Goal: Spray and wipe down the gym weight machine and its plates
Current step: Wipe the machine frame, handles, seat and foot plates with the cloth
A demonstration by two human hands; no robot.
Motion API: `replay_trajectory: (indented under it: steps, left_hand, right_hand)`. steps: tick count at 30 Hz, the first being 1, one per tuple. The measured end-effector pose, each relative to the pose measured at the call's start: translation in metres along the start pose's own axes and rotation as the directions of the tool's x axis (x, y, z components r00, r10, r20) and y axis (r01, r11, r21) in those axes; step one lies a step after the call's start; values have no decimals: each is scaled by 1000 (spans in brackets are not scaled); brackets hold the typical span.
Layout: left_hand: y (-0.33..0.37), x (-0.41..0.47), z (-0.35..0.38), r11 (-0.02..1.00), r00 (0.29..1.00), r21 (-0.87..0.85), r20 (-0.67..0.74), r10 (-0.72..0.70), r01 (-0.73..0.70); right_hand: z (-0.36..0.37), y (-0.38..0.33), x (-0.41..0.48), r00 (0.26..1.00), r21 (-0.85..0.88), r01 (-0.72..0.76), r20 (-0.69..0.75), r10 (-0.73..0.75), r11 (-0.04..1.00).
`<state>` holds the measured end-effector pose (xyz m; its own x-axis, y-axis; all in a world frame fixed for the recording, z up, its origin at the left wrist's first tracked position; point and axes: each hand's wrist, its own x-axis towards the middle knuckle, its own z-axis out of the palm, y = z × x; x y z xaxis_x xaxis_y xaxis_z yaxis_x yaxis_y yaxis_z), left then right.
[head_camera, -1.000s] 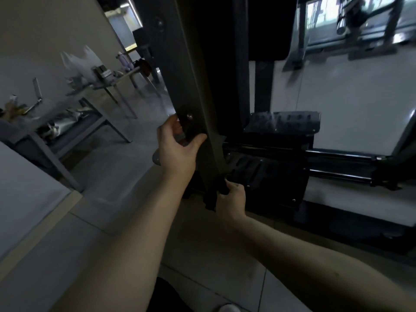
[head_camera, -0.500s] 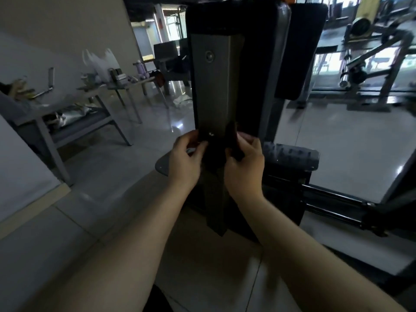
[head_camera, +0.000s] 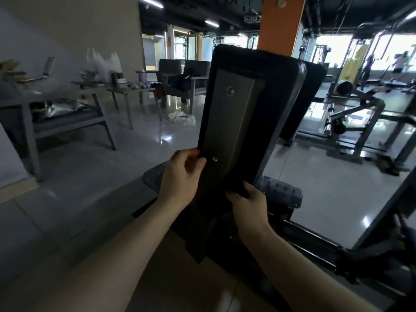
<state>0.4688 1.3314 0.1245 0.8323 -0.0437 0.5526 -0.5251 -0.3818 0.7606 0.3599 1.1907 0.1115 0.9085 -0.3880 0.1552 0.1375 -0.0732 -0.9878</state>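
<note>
The weight machine's upright back pad (head_camera: 276,104) stands right before me, its grey metal backing plate (head_camera: 227,122) facing me. A dark cloth (head_camera: 195,242) lies against the lower part of the upright and hangs down below my hands. My left hand (head_camera: 180,179) pinches the cloth's upper end at the left edge of the plate, thumb and fingers curled. My right hand (head_camera: 249,206) grips a dark fold of the cloth at the upright's lower right side. The textured black seat (head_camera: 281,194) sits just behind my right hand. No spray bottle shows.
Grey tables (head_camera: 67,122) with bags and small items stand at the left over a glossy floor. An orange pillar (head_camera: 279,25) rises behind the pad. Another machine with a chrome bar (head_camera: 351,122) stands at the right. A dark frame rail (head_camera: 382,221) crosses the lower right.
My view has lifted from the machine's base to the whole back pad. Both hands have stayed on the upright; the right hand now sits lower than the left, on the right side.
</note>
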Motion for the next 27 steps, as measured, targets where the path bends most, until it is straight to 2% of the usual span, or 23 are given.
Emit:
replay_trajectory:
  steps: [2,4,7,9,11,12,14,15,18,20,24,27]
  left_hand:
    - [18,-5,-5,1000,999,10,29,-28,28]
    - [37,-12,-7,999,990,3,131,-52,52]
    - [58,-22,-12,990,952,-20,279,-126,136]
    - [62,-29,-14,960,885,-63,408,-224,272]
    - [64,-35,-14,879,790,-156,529,-311,450]
    - [64,-37,-14,807,747,-234,573,-337,543]
    - [66,-42,-15,676,710,-356,607,-358,645]
    - [66,-42,-16,685,733,-369,575,-363,628]
    - [62,-38,-21,844,864,-291,382,-329,451]
    - [61,-34,-24,872,922,-330,261,-285,363]
    - [64,-33,-26,916,977,-340,78,-196,211]
    - [67,-32,-27,929,992,-360,-48,-113,88]
  right_hand:
    - [-13,-23,-8,992,-57,65,113,-59,996]
    - [-24,-39,-10,990,-42,54,134,-48,998]
    - [-39,-56,-5,986,201,-82,156,51,976]
    - [-43,-65,-1,979,292,-153,178,103,944]
    - [-43,-69,0,976,345,-180,181,123,921]
    - [-42,-72,0,976,368,-180,185,118,912]
    - [-40,-76,1,977,373,-153,195,84,915]
    - [-40,-78,1,980,348,-122,193,56,929]
    - [-42,-84,2,986,178,40,155,-69,983]
    - [-44,-86,4,981,9,157,113,-157,988]
    - [-45,-88,5,953,-221,301,116,-281,928]
    - [-40,-90,4,929,-325,371,116,-352,870]
